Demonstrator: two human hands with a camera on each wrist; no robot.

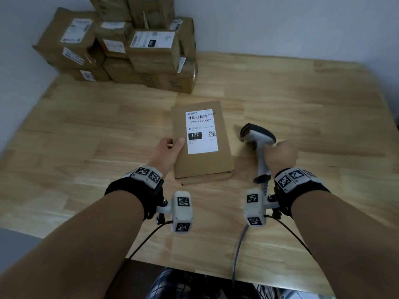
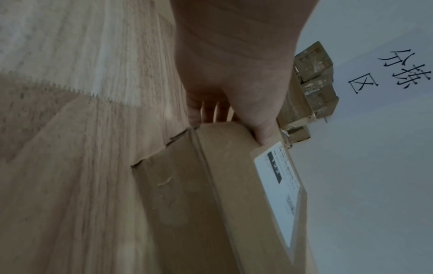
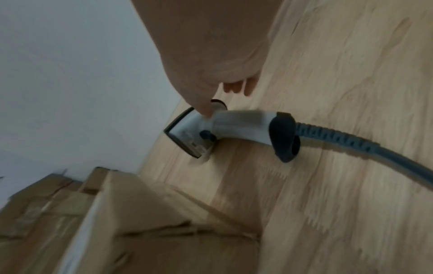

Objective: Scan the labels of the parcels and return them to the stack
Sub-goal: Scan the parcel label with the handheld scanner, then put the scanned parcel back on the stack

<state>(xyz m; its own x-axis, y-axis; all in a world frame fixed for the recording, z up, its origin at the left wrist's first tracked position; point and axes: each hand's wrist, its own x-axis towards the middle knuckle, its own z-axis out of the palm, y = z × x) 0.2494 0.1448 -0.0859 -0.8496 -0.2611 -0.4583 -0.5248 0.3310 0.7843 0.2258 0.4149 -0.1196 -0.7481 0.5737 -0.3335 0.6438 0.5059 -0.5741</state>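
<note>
A flat brown parcel (image 1: 203, 160) lies in the middle of the wooden table (image 1: 302, 104), its white label (image 1: 201, 131) facing up. My left hand (image 1: 170, 147) grips its left edge, thumb on top and fingers at the side; the left wrist view shows this hand (image 2: 239, 103) on the parcel (image 2: 199, 185). A grey and black barcode scanner (image 1: 258, 137) lies on the table to the parcel's right. My right hand (image 1: 280, 156) hovers at its handle. In the right wrist view only the thumb of that hand (image 3: 220, 89) touches the scanner (image 3: 234, 126); the fingers are not around it.
The stack of brown parcels (image 1: 133, 46) stands at the table's far left corner against the wall. The scanner's grey cable (image 1: 237, 255) runs over the near table edge. A wall sign with black characters (image 2: 403, 72) hangs behind the stack.
</note>
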